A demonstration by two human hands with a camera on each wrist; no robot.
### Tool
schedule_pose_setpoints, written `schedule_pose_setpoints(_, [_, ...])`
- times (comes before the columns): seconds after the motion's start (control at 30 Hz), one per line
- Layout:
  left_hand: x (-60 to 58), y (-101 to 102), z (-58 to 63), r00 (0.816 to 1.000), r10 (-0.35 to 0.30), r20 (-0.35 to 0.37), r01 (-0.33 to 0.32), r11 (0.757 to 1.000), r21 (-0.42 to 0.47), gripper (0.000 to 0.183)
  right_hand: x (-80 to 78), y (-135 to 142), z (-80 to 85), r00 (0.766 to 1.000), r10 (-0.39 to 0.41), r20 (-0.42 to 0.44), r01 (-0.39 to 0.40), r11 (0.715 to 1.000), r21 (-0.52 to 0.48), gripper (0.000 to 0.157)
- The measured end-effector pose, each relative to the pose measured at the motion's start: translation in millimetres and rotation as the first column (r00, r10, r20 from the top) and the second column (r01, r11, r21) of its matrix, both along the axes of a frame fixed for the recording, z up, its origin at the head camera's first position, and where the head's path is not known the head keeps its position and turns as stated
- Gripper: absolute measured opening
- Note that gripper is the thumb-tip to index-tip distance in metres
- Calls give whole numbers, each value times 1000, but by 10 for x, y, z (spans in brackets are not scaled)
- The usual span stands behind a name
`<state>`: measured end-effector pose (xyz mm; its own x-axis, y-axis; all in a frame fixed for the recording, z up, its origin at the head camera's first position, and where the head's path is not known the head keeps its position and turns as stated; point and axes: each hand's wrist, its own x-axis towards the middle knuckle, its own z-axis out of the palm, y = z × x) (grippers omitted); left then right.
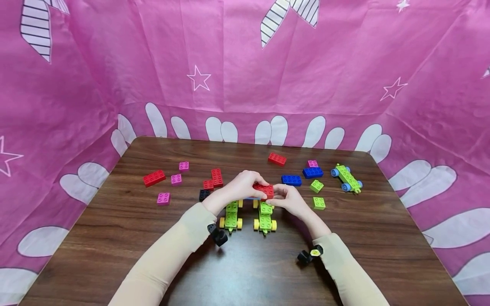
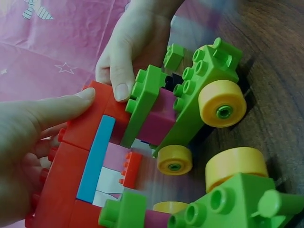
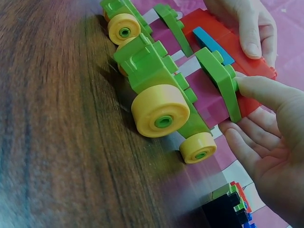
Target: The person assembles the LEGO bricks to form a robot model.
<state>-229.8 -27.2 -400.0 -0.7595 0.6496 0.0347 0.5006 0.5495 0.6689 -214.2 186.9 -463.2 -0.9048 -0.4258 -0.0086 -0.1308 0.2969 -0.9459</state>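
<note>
A toy-brick build stands on the table, with two lime green wheeled bases side by side, on yellow wheels. Pink bricks and lime green pieces rise from them to a top of red bricks. A flat blue piece lies against the red bricks' underside, between the two bases. My left hand grips the red top, thumb on one side. My right hand pinches its right end, thumb where red meets green; its fingertips on the far side are partly hidden.
Red, pink and black bricks lie left of the build. Further right are blue bricks, lime green bricks and a lime green wheeled base with blue wheels. A pink curtain hangs behind the table.
</note>
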Motion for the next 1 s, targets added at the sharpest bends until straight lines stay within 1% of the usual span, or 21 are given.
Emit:
schedule_pose_setpoints(0.2, [-13, 2, 51, 1000, 1, 1, -1, 999, -46, 39, 4, -16, 21, 1000, -9, -4, 9, 1000, 22, 36])
schedule_pose_setpoints(0.37, [-12, 4, 71, 1000, -21, 3, 22, 998, -62, 39, 19, -9, 32, 1000, -2, -13, 3, 1000, 31, 37])
schedule_pose_setpoints(0.57, [-5, -38, 47, 996, -78, -36, 76, 995, -64, 41, 30, -18, 54, 1000, 15, -8, -15, 1000, 26, 39])
schedule_pose_setpoints(0.67, [-7, -74, 39, 994, -89, -69, 85, 995, -52, 43, 26, -14, 49, 1000, 24, -9, -24, 1000, 16, 39])
schedule_pose_setpoints(0.8, [2, -154, 67, 988, -66, -141, 65, 998, -14, 42, 17, -21, 60, 999, 27, -22, -27, 999, 25, 41])
schedule_pose_setpoints(0.93, [9, -280, 96, 981, -17, -191, 33, 996, 80, 35, 19, -56, 120, 999, 21, -26, -20, 999, 38, 43])
schedule_pose_setpoints(1.0, [8, -356, 102, 979, 10, -206, 20, 990, 143, 32, 44, -89, 205, 998, 24, -50, -21, 998, 55, 43])
